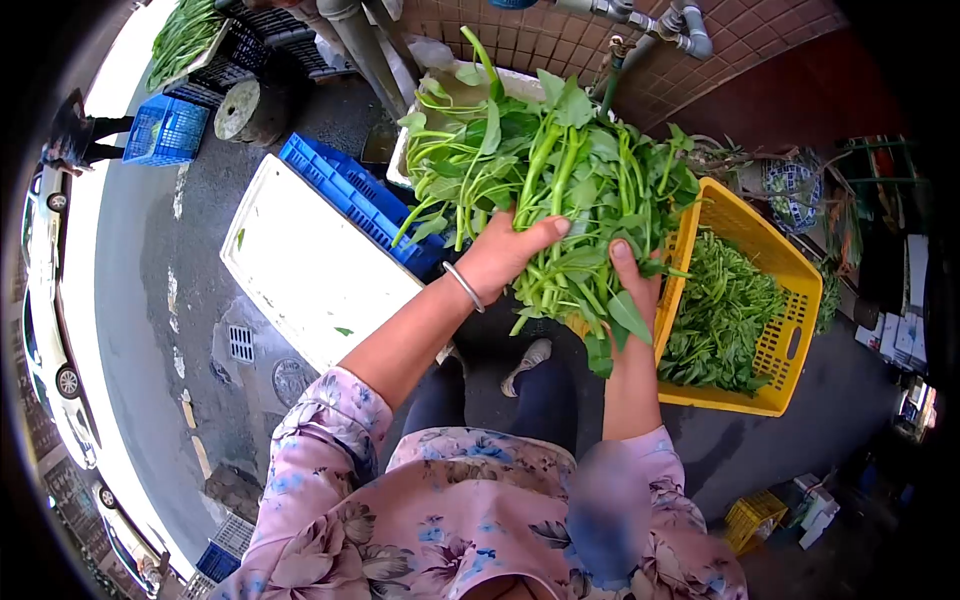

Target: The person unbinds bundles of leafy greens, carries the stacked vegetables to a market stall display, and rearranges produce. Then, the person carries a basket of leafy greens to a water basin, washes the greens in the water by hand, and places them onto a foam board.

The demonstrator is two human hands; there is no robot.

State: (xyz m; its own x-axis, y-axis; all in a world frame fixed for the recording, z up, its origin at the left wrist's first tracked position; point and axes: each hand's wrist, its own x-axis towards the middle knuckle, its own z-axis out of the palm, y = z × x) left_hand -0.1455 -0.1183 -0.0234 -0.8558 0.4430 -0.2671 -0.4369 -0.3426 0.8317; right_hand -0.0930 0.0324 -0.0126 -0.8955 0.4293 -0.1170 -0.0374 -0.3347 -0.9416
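Observation:
A large bunch of leafy green vegetables [585,175] with thick pale stems is held up in front of me by both hands. My left hand [505,252], with a silver bangle on the wrist, grips the stems from the left, thumb on top. On the right, my right hand [637,285] closes round the lower stems and leaves, its thumb up and its fingers mostly hidden. A yellow crate [790,385] stands just right of that hand, with more greens [725,310] inside. Behind the bunch is a white foam box [398,160], partly covered by leaves.
A white board [310,265] lies at the left beside a blue crate [350,200]. Pipes [365,50] and a tap [617,50] are by the brick wall. Farther off are another blue crate [167,130], a person [75,135] and parked cars [60,330].

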